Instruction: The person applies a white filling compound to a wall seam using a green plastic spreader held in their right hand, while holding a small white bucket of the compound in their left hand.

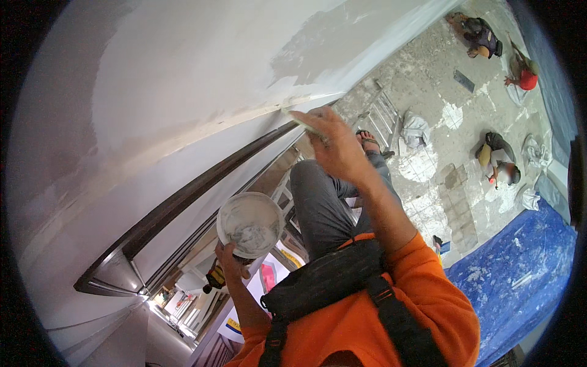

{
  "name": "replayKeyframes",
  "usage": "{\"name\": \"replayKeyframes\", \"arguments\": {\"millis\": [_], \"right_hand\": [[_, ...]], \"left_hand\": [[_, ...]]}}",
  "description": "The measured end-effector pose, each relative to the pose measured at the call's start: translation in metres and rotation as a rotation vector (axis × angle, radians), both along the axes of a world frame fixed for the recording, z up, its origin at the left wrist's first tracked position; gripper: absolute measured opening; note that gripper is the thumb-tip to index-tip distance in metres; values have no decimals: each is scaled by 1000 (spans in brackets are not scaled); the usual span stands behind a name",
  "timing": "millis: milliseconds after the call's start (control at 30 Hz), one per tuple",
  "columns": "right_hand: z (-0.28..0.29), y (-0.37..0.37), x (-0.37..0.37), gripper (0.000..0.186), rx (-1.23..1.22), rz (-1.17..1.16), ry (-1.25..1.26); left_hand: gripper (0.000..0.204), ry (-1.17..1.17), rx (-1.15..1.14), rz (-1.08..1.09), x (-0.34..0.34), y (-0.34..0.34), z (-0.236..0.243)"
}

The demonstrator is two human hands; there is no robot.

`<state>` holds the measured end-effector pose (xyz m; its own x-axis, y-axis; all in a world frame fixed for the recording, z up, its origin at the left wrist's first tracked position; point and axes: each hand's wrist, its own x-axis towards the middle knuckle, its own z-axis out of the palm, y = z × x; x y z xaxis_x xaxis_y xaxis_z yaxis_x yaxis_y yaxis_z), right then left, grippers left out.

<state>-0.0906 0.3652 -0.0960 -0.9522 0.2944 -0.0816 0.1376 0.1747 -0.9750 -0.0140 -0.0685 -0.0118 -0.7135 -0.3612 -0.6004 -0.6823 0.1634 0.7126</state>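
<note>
My left hand (231, 262) grips the rim and side of a round white bucket (266, 207), tilted so its inside shows. Pale, wet-looking paste is smeared on its walls and pooled at the bottom. My right hand (335, 144) is raised to the wall edge, fingers closed around a flat, pale tool (304, 125). Most of this tool is hidden by the fingers, so its exact kind does not show. Its tip is close to the lower edge of the plastered wall (189, 73), which has darker grey patches; I cannot tell whether they touch.
A dark ledge (183, 192) runs below the wall, beside the bucket. Far below, people (502, 156) crouch on a white-spattered floor (422, 79). A metal ladder (384, 119), white sacks (416, 129) and a blue sheet (513, 275) are to the right.
</note>
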Motion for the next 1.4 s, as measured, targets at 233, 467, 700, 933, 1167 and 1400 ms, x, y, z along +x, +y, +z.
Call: {"name": "replayKeyframes", "arguments": {"millis": [233,467,700,933,1167,1400], "right_hand": [[-13,31,-19,27,-19,85,-119],[11,36,-24,25,-17,127,-2],[-1,49,-6,25,-375,73,-2],[-13,-34,0,57,-95,-205,87],[-4,-30,-1,64,-24,-127,55],[-12,34,-4,40,-82,92,-70]], "left_hand": [[55,94,-296,-206,3,3,-8],[56,39,-188,-156,-9,20,1],[66,-71,-14,-13,-6,-2,1],[60,-31,-6,-26,-3,-10,-3],[63,26,-200,-347,-2,-6,-1],[64,77,-308,-463,7,-31,-8]]}}
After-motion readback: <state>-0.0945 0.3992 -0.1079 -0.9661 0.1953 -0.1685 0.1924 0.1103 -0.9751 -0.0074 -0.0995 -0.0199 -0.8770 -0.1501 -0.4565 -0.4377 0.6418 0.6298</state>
